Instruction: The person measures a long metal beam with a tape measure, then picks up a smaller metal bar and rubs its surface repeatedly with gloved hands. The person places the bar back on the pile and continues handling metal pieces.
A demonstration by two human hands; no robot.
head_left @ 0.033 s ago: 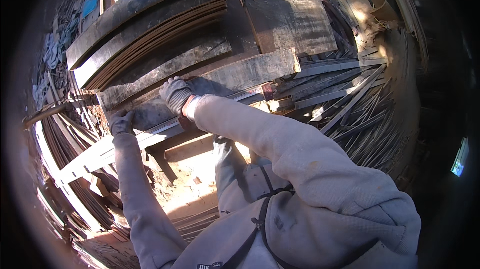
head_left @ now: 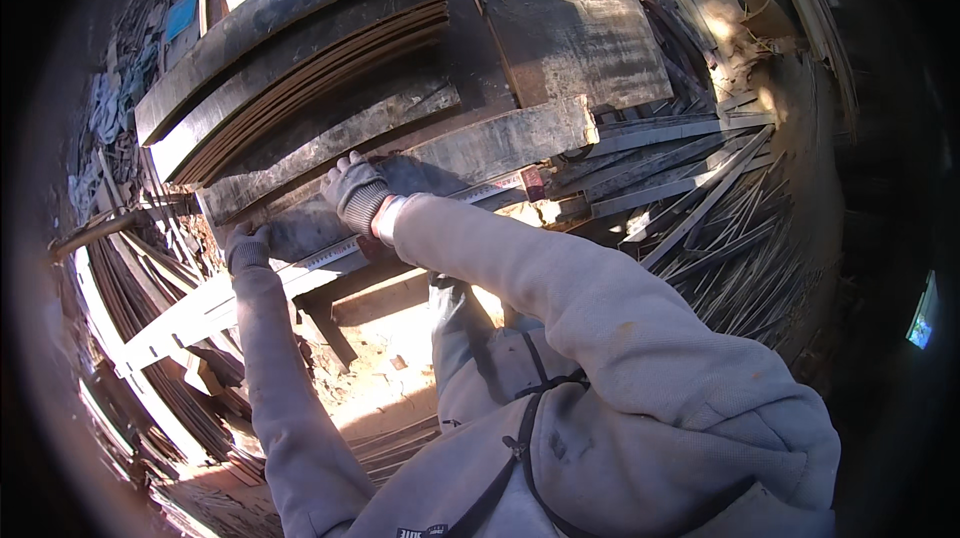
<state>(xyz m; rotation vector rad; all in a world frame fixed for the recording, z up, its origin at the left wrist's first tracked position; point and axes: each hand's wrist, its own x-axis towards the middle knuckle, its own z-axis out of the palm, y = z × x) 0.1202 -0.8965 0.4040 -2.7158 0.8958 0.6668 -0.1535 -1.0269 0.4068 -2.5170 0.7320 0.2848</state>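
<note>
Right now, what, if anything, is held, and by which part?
The left hand is at the left end of the near grey board, the right hand on its top; whether either grips cannot be told.

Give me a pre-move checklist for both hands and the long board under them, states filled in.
1. Right hand on the long board: ok, lying on its top face.
2. Left hand at the board's left end: ok; its exact finger hold, cannot tell.
3. Gloves worn: ok, both hands.
4. Marked strip along the near edge fully visible: not ok, the right sleeve crosses over it.
5. Board tight against the strip along its whole length: cannot tell.
6. Hands away from the stacked panels: ok, the stack lies beyond both.
</note>
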